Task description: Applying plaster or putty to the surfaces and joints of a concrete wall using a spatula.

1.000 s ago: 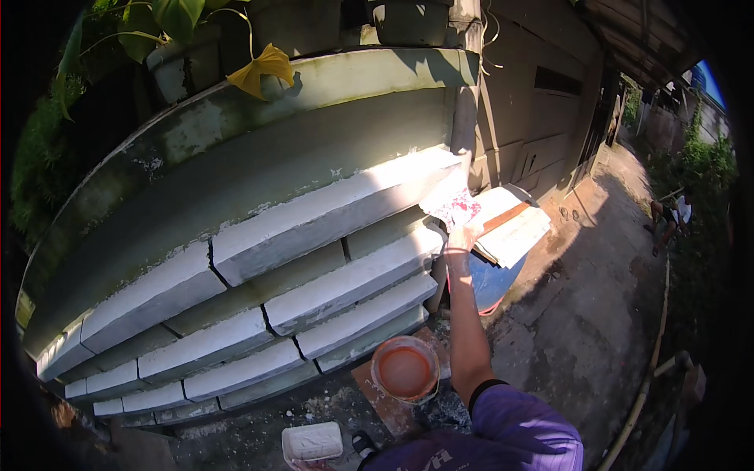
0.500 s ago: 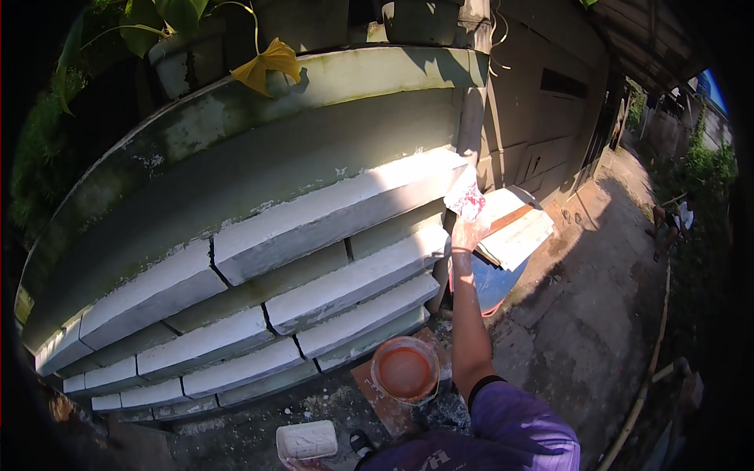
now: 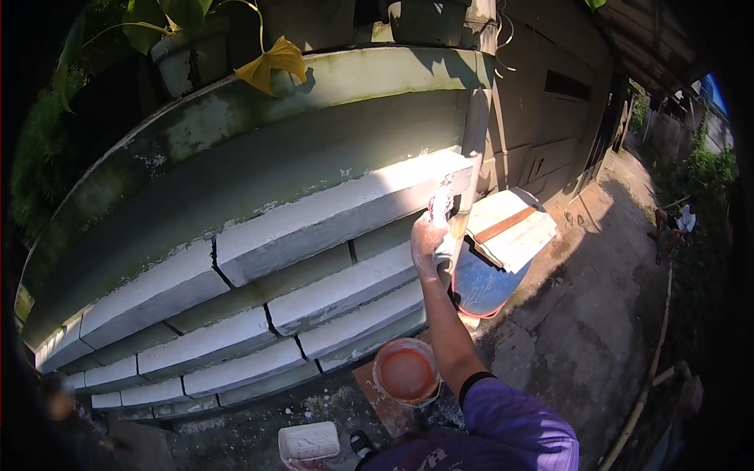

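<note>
Right hand [image 3: 429, 235] grips white-smeared rag [image 3: 444, 196] at top white ledge's [image 3: 338, 210] right end, left hand [image 3: 302, 465] by near tray [image 3: 309, 439], grip unclear; overloaded rag could drip onto blue container [image 3: 487, 286].

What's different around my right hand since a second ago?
Your right hand moved left, off the white board, keeping hold of the red-and-white piece, now at the top white ledge's right end. More of the blue container shows. The bucket stayed put.
</note>
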A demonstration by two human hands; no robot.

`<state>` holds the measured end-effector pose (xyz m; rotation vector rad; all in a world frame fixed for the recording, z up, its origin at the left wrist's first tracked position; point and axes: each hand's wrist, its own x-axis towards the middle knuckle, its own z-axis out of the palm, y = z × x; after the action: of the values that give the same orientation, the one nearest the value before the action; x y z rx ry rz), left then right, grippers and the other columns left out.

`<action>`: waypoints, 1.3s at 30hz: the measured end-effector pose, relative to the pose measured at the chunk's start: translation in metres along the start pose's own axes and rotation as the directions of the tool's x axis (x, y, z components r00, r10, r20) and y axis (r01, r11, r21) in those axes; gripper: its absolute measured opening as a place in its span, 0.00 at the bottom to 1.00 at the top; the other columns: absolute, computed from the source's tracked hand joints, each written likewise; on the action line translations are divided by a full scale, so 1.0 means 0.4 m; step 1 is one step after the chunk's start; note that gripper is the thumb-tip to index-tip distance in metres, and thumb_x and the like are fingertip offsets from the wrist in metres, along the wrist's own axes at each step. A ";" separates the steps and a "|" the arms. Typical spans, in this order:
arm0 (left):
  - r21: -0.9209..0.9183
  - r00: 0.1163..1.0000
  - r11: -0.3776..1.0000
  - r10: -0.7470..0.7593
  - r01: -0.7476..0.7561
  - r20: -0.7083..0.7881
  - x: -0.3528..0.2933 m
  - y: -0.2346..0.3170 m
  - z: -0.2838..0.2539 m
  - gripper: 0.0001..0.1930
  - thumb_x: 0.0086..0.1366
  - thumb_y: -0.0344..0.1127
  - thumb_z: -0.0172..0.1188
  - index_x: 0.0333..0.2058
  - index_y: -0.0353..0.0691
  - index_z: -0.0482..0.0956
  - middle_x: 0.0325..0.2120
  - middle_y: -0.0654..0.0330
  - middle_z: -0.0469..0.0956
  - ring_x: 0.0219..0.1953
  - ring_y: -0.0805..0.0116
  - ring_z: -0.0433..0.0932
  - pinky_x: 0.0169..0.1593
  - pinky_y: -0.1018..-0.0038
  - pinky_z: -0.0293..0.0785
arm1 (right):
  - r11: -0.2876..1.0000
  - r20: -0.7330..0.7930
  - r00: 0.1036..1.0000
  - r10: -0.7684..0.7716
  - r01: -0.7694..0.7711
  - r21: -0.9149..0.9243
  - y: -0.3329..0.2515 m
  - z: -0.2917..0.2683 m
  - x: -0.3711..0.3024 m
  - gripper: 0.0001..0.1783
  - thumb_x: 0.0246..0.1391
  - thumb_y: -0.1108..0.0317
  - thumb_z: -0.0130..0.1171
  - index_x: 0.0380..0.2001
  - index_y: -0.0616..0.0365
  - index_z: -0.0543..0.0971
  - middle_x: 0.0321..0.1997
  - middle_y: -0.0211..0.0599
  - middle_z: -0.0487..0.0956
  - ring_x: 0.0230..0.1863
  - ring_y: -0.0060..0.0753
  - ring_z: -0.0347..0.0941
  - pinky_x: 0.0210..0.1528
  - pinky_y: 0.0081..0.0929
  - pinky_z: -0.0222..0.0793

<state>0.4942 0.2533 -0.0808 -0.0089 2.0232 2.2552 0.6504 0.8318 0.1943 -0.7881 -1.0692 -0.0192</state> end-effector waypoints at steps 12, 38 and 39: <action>0.046 0.996 0.995 0.082 -0.084 0.040 0.015 -0.038 -0.009 0.26 0.74 0.49 0.48 0.65 0.45 0.62 0.59 0.54 0.68 0.56 0.59 0.71 0.54 0.61 0.72 | 0.981 0.430 0.884 0.182 -0.133 -0.141 -0.153 -0.184 -0.138 0.23 0.51 0.86 0.53 0.53 0.69 0.78 0.49 0.55 0.81 0.50 0.46 0.80 0.50 0.34 0.75; -0.316 0.957 0.904 -0.263 0.289 0.124 -0.008 0.037 0.000 0.32 0.73 0.55 0.47 0.69 0.50 0.52 0.67 0.53 0.60 0.63 0.49 0.68 0.55 0.50 0.73 | 0.721 0.895 0.439 0.083 -0.646 0.250 -0.635 -0.160 -0.420 0.21 0.53 0.83 0.50 0.51 0.67 0.79 0.45 0.54 0.83 0.51 0.51 0.81 0.52 0.35 0.76; -0.354 0.952 0.886 -0.253 0.300 0.172 -0.019 0.078 0.025 0.32 0.73 0.55 0.48 0.69 0.51 0.53 0.67 0.54 0.60 0.63 0.49 0.68 0.54 0.51 0.74 | 0.778 0.909 0.409 0.074 -0.594 0.204 -0.636 -0.193 -0.424 0.19 0.54 0.80 0.52 0.50 0.66 0.79 0.42 0.54 0.84 0.48 0.52 0.81 0.50 0.35 0.76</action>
<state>0.4997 0.2593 -0.0483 -0.1779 1.3983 2.3485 0.5282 0.5413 0.1864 -0.4787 -1.7515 1.1480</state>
